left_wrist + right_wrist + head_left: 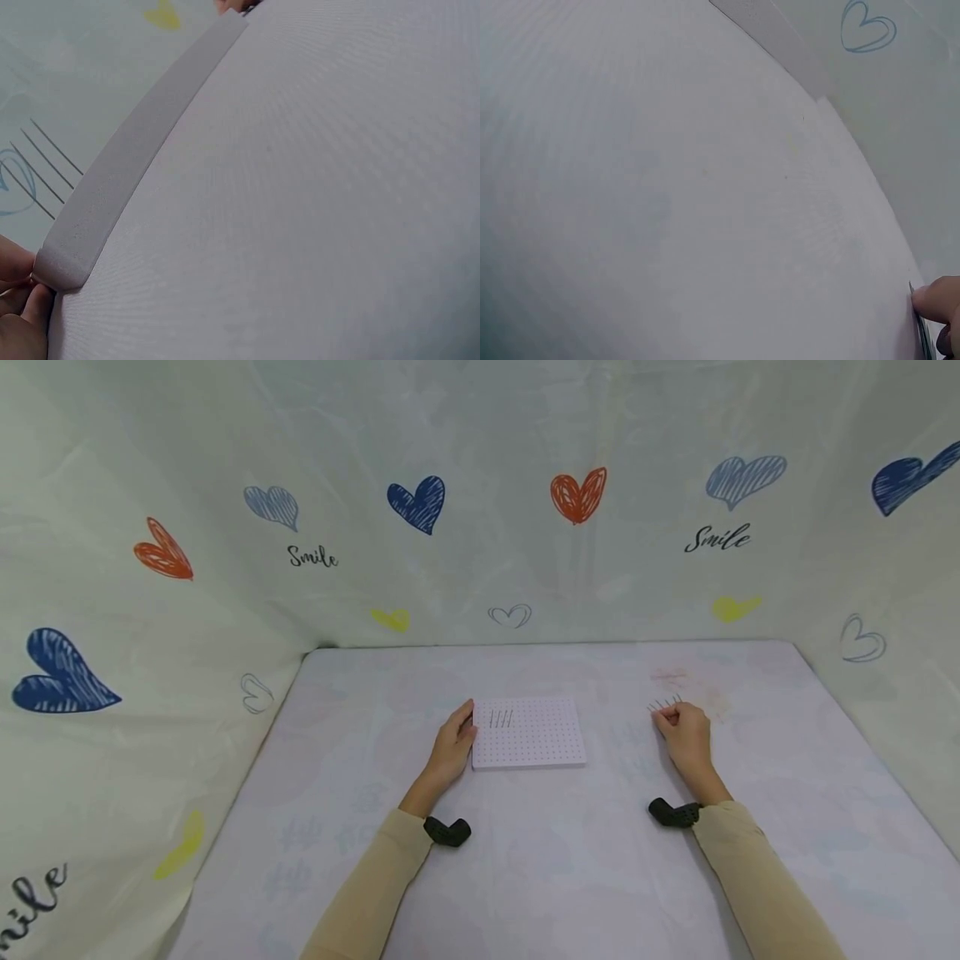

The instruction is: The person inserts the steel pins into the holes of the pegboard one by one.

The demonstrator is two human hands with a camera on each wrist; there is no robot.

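Observation:
A white pegboard (546, 735), a flat block with rows of small holes, lies on the table. Several thin dark metal pins (501, 718) stand in its far left part; the left wrist view also shows pins (46, 169) rising above the board's side (112, 180). My left hand (452, 745) grips the board's left edge, thumb and fingers (15, 259) at its corner. Well to the right of the board, my right hand (686, 739) has thumb and forefinger together at a small group of loose pins (665, 702). It pinches at the pins, partly hidden by the fingers.
The white table (555, 860) has faint coloured marks, and a reddish smudge (670, 677) lies beyond the right hand. A pale curtain (480, 568) printed with hearts and words stands behind the table and along both sides. Each wrist bears a black device (448, 832).

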